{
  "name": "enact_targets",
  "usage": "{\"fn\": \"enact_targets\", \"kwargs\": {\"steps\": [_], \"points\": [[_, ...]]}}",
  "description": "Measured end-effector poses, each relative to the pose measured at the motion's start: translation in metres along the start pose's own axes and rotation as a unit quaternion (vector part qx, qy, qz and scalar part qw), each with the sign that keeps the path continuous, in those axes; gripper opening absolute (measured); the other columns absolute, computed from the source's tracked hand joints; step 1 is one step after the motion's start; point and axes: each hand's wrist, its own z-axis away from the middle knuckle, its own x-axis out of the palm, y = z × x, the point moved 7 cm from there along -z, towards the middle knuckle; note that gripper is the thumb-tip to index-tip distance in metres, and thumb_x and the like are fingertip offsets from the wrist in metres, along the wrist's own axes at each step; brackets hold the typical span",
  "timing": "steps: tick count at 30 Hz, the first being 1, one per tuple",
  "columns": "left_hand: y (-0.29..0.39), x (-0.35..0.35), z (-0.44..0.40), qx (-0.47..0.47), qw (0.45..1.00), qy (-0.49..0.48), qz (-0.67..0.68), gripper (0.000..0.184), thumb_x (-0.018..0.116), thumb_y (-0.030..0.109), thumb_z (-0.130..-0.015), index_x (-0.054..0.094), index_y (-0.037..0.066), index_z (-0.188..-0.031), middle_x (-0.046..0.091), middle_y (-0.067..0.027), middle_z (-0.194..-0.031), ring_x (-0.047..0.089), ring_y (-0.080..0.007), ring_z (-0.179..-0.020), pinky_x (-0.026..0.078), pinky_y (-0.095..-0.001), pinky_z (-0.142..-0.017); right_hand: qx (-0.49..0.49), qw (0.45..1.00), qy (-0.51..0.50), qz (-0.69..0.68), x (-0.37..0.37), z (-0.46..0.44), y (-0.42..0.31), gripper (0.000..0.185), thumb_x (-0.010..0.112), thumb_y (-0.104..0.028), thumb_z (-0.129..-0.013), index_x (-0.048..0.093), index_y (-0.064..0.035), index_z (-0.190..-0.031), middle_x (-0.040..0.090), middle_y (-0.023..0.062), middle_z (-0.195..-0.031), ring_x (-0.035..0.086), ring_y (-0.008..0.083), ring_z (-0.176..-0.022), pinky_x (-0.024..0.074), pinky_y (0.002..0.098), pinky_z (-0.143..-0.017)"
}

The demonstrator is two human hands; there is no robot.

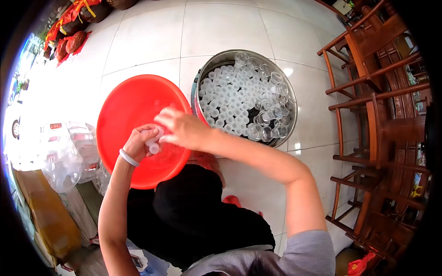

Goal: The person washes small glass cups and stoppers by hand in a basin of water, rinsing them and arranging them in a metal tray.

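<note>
Over the red plastic basin (122, 99), my left hand (138, 141) is closed around small translucent white stopper-like pieces (154, 148); their exact kind is hard to make out. My right hand (182, 128) is right beside it, above the basin's right side. Motion smears its fingers, so whether anything is between them cannot be told. To the right of the basin stands a round steel tub (294, 103). Many similar white pieces (230, 89) stand packed upright in it. Clear glass pieces with round flared ends (264, 117) lie along its right side.
Wooden chairs (368, 69) line the right. Plastic-wrapped packages (69, 147) and a cardboard box (48, 211) sit at the left. Dark jars with red cloth (94, 11) stand at the far left. Pale tiles (225, 27) cover the floor.
</note>
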Motion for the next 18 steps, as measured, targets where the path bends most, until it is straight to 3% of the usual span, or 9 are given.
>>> {"fn": "enact_targets", "kwargs": {"steps": [1, 4, 7, 9, 11, 13, 15, 18], "points": [[0.000, 0.004, 0.001, -0.003, 0.999, -0.030, 0.027, 0.024, 0.061, 0.022, -0.082, 0.056, 0.001, -0.094, 0.059, -0.0074, -0.071, 0.056, -0.0136, -0.051, 0.032, -0.0192, -0.033, 0.056, 0.996, -0.055, -0.034, 0.013, -0.002, 0.001, 0.038, 0.066, -0.014, -0.072, 0.054, 0.0004, -0.105, 0.052, 0.0166, -0.104, 0.057, 0.0305, -0.088, 0.0481, 0.0361, -0.074], [0.001, 0.001, 0.004, -0.007, 0.999, -0.050, 0.013, 0.028, 0.060, 0.026, -0.083, 0.056, 0.000, -0.093, 0.058, -0.0081, -0.071, 0.055, -0.0140, -0.050, 0.031, -0.0197, -0.032, 0.030, 0.996, -0.021, -0.084, 0.033, -0.002, 0.007, 0.032, 0.066, -0.014, -0.073, 0.058, 0.0001, -0.100, 0.051, 0.0164, -0.105, 0.058, 0.0298, -0.086, 0.0483, 0.0362, -0.073], [-0.002, 0.001, 0.007, -0.010, 0.999, -0.044, 0.025, 0.028, 0.060, 0.025, -0.083, 0.056, -0.001, -0.092, 0.058, -0.0082, -0.071, 0.056, -0.0142, -0.050, 0.030, -0.0195, -0.032, 0.014, 0.994, 0.084, -0.063, 0.008, 0.011, 0.006, 0.028, 0.066, -0.010, -0.073, 0.060, -0.0009, -0.099, 0.056, 0.0132, -0.092, 0.059, 0.0263, -0.081, 0.0486, 0.0329, -0.072], [-0.002, 0.003, 0.005, -0.004, 0.998, -0.038, 0.044, 0.027, 0.060, 0.024, -0.083, 0.057, -0.001, -0.091, 0.058, -0.0081, -0.071, 0.056, -0.0142, -0.051, 0.029, -0.0193, -0.032, 0.013, 0.985, 0.124, -0.120, -0.025, 0.018, 0.017, 0.024, 0.063, -0.012, -0.075, 0.061, -0.0026, -0.097, 0.059, 0.0120, -0.081, 0.060, 0.0232, -0.074, 0.0491, 0.0331, -0.068], [-0.005, -0.008, 0.003, -0.015, 0.999, 0.035, 0.000, 0.025, 0.061, 0.022, -0.083, 0.057, -0.001, -0.090, 0.058, -0.0080, -0.071, 0.057, -0.0140, -0.051, 0.029, -0.0190, -0.032, 0.143, 0.965, 0.152, -0.158, -0.063, 0.039, 0.046, 0.025, 0.065, -0.014, -0.076, 0.061, -0.0034, -0.099, 0.062, 0.0092, -0.078, 0.061, 0.0163, -0.069, 0.0492, 0.0279, -0.063], [-0.005, -0.013, 0.003, -0.022, 0.998, 0.057, -0.005, 0.023, 0.061, 0.020, -0.083, 0.057, -0.001, -0.090, 0.058, -0.0081, -0.071, 0.057, -0.0138, -0.051, 0.028, -0.0189, -0.032, 0.228, 0.950, 0.167, -0.131, -0.103, 0.065, 0.070, 0.025, 0.065, -0.015, -0.077, 0.061, -0.0023, -0.099, 0.063, 0.0067, -0.078, 0.060, 0.0122, -0.068, 0.0487, 0.0248, -0.060], [-0.006, -0.018, 0.003, -0.030, 0.997, 0.066, -0.025, 0.020, 0.059, 0.020, -0.084, 0.057, 0.001, -0.088, 0.058, -0.0070, -0.071, 0.058, -0.0158, -0.053, 0.038, -0.0201, -0.035, 0.274, 0.948, 0.160, -0.032, -0.135, 0.090, 0.092, 0.025, 0.066, -0.015, -0.076, 0.063, -0.0033, -0.098, 0.062, 0.0068, -0.082, 0.059, 0.0130, -0.067, 0.0485, 0.0252, -0.061], [-0.009, -0.016, 0.004, -0.029, 0.998, 0.060, -0.023, 0.019, 0.060, 0.020, -0.083, 0.057, 0.001, -0.088, 0.059, -0.0066, -0.070, 0.058, -0.0154, -0.051, 0.033, -0.0196, -0.033, 0.207, 0.961, 0.133, 0.129, -0.157, 0.110, 0.102, 0.025, 0.066, -0.019, -0.075, 0.065, -0.0070, -0.097, 0.060, 0.0088, -0.091, 0.056, 0.0162, -0.068, 0.0464, 0.0273, -0.065]]}}
